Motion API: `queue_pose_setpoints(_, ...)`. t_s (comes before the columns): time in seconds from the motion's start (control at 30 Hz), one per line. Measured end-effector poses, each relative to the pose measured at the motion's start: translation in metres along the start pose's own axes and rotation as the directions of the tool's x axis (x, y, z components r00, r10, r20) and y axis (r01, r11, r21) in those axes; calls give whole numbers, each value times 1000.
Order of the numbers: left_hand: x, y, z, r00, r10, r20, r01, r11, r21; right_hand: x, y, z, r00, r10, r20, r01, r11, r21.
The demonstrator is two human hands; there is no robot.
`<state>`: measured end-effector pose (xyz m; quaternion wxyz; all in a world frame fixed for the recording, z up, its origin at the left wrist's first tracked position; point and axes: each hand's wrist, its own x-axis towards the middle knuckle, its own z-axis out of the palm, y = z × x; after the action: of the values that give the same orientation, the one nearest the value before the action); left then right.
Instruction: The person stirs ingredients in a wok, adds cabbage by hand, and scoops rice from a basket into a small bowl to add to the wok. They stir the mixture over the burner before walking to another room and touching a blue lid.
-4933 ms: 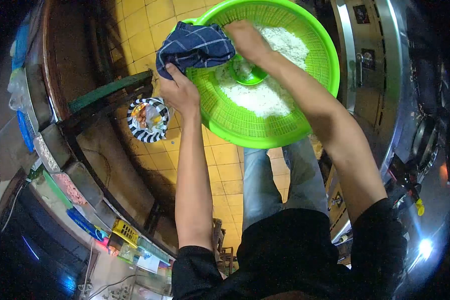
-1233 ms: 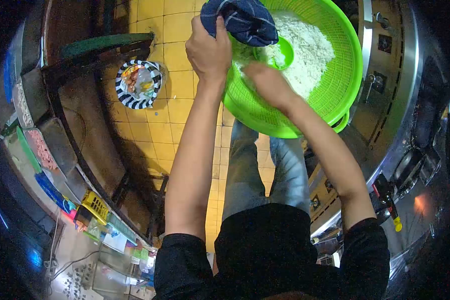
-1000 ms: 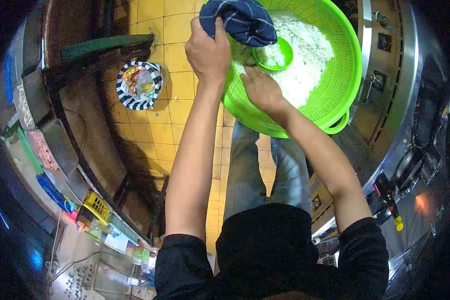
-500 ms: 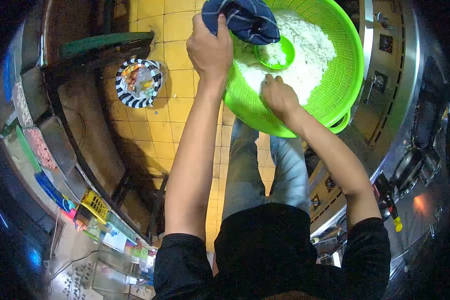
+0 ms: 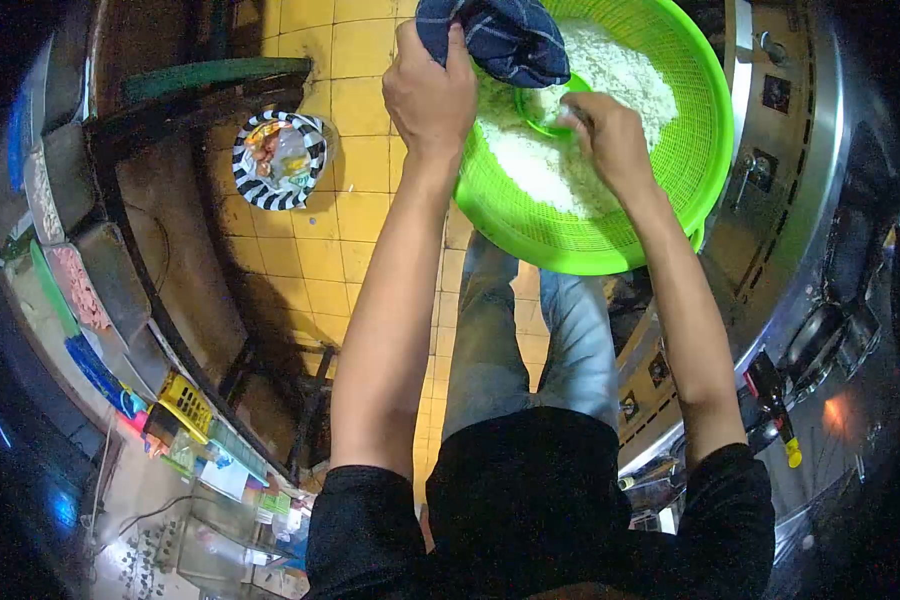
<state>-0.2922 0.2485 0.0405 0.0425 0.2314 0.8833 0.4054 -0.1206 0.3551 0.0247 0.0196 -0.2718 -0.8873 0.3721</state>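
My left hand (image 5: pixel 432 95) is closed on a dark blue checked cloth (image 5: pixel 510 45), its thumb lying over the fabric, at the left side of a large bright green basket (image 5: pixel 580 250). White rice (image 5: pixel 625 75) fills much of the basket's bottom. A small green bowl (image 5: pixel 538 124) with some rice in it rests on the heap, partly covered by the cloth. Over the bowl's right edge, my right hand (image 5: pixel 610 135) has its fingers curled and pinched at the rim. The fingertips are slightly blurred.
On the yellow tiled floor (image 5: pixel 360 215) stands a striped trash bin (image 5: pixel 315 160) with litter inside. To the right runs a metal stove counter (image 5: pixel 760 220), with a dark bottle (image 5: pixel 770 400) farther down. At left, food trays (image 5: pixel 78 285) line a table.
My right hand has moved up and right from the rice beside the bowl to the bowl's right rim. My left hand still holds the cloth, with the basket shifted slightly right in view.
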Motion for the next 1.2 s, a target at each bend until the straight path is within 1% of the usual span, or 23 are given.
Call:
queue_pose_setpoints(0.07,0,-2,2,998,42,-45,-41,999,25,9,18,5,991,-76,-109,65,992,-104)
queue_pose_setpoints(0.1,0,-3,2,998,45,-44,-44,999,24,11,16,6,997,60,46,-49,977,-207)
queue_pose_setpoints(0.13,1,-3,3,998,36,-49,-36,999,5,11,13,9,997,61,44,-51,977,-207)
queue_pose_setpoints(0.2,0,-4,4,998,26,-50,-27,999,-17,7,-2,22,989,-25,-146,-45,889,-456)
queue_pose_setpoints(0.23,1,-4,4,999,18,-43,-18,1000,-5,5,-15,19,998,-36,-55,7,894,-448)
queue_pose_setpoints(0.27,0,-4,3,999,10,-35,-10,1000,9,2,-31,20,999,31,-18,-36,925,-378)
queue_pose_setpoints(0.33,0,-3,2,1000,5,-17,-5,1000,9,-2,-28,48,985,-76,156,110,968,-223)
queue_pose_setpoints(0.37,0,-2,1,1000,0,-1,0,1000,10,-7,-27,62,985,-77,155,110,969,-222)
queue_pose_setpoints(0.43,-1,-1,0,1000,5,-6,-5,1000,7,-21,-30,85,951,46,306,111,873,-476)
queue_pose_setpoints(0.47,-1,0,0,1000,10,-12,-10,1000,1,-29,-23,95,952,48,303,107,873,-475)
queue_pose_setpoints(0.53,0,-2,2,999,36,-37,-37,999,-4,-36,-24,95,993,-54,101,103,812,-575)
queue_pose_setpoints(0.57,-1,-4,2,996,57,-65,-57,998,-4,-43,-21,89,964,59,259,82,862,-501)
queue_pose_setpoints(0.6,-1,-5,3,996,51,-67,-52,999,-4,-40,-22,85,963,57,264,86,861,-501)
queue_pose_setpoints(0.67,1,-7,4,1000,15,-22,-15,1000,4,-36,-20,81,925,117,362,79,872,-483)
queue_pose_setpoints(0.73,0,-3,2,1000,10,-21,-10,1000,-6,-37,-18,77,928,81,363,107,877,-469)
queue_pose_setpoints(0.83,1,-4,2,999,24,-34,-25,999,-28,-32,-17,69,951,44,306,52,952,-300)
queue_pose_setpoints(0.87,0,-5,4,998,41,-47,-43,998,-49,-30,-15,64,950,44,308,52,953,-298)
queue_pose_setpoints(0.93,-1,-3,2,999,18,-51,-19,1000,-20,-21,-14,48,992,20,121,-1,988,-153)
queue_pose_setpoints(0.97,-1,-4,2,999,14,-40,-15,999,-32,-14,-11,41,998,-19,64,30,985,-167)
queue_pose_setpoints(1.0,0,-4,2,999,11,-30,-13,999,-44,-8,-9,32,999,-47,-23,44,993,-110)
queue_pose_setpoints(1.07,0,-2,2,1000,10,-27,-11,999,-31,3,-19,12,988,154,15,-146,962,-229)
queue_pose_setpoints(1.13,0,-1,2,1000,11,-25,-12,1000,-21,6,-13,17,986,164,-21,-163,941,-297)
queue_pose_setpoints(1.2,0,-1,1,1000,-9,-5,9,999,-48,7,-19,28,992,37,-123,-79,931,-355)
